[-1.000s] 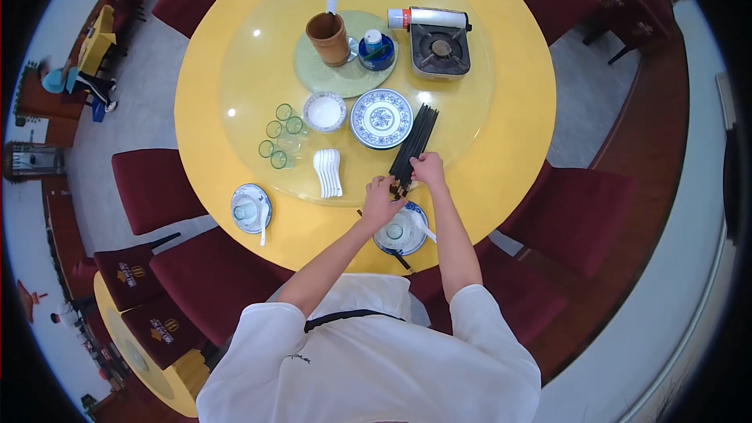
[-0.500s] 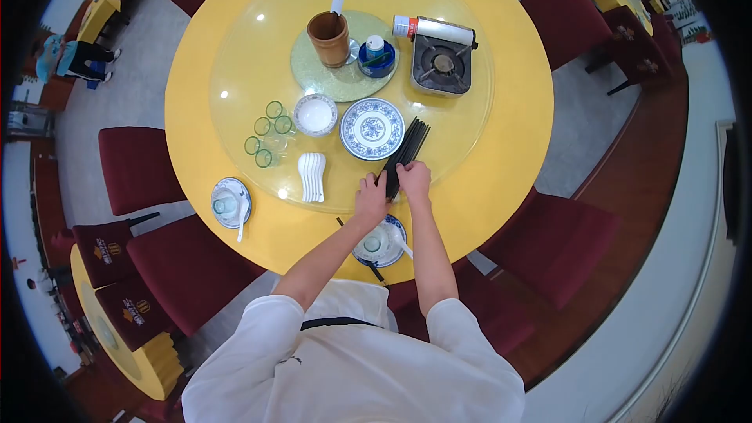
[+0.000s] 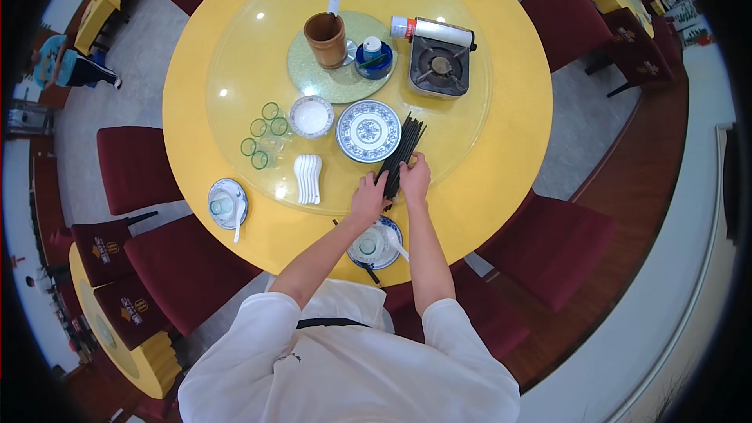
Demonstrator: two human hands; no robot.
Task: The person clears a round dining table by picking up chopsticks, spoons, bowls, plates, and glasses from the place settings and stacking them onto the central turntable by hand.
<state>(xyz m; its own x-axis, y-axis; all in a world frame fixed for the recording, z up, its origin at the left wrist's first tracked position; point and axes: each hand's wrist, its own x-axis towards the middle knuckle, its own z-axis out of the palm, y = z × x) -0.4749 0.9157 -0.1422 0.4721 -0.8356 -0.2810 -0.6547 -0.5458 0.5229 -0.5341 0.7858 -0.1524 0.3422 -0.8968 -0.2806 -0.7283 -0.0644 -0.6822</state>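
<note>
A bundle of black chopsticks point(image 3: 406, 143) lies slanted near the front of the glass turntable, beside a stack of blue-and-white plates point(image 3: 368, 131). My left hand point(image 3: 370, 197) grips the bundle's near left side, fingers closed against it. On the opposite side my right hand point(image 3: 415, 178) holds the chopsticks between bent fingers. Close below my hands sits a place setting: a blue-rimmed plate point(image 3: 389, 227) with a glass and a white spoon. Several white spoons point(image 3: 309, 178) are nested left of my hands. The chopsticks' near ends are partly hidden by my fingers.
Several green-rimmed glasses point(image 3: 259, 160) and white bowls point(image 3: 311, 117) stand to the left. Farther back are a wooden holder point(image 3: 326, 41), a blue container point(image 3: 374, 59) and a portable gas stove point(image 3: 440, 66). Red chairs point(image 3: 548, 247) ring the table. A person point(image 3: 66, 63) is at far left.
My right hand has slid slightly up along the chopsticks, and the bundle's far ends have fanned a little. The view has shifted slightly. The distant person has moved.
</note>
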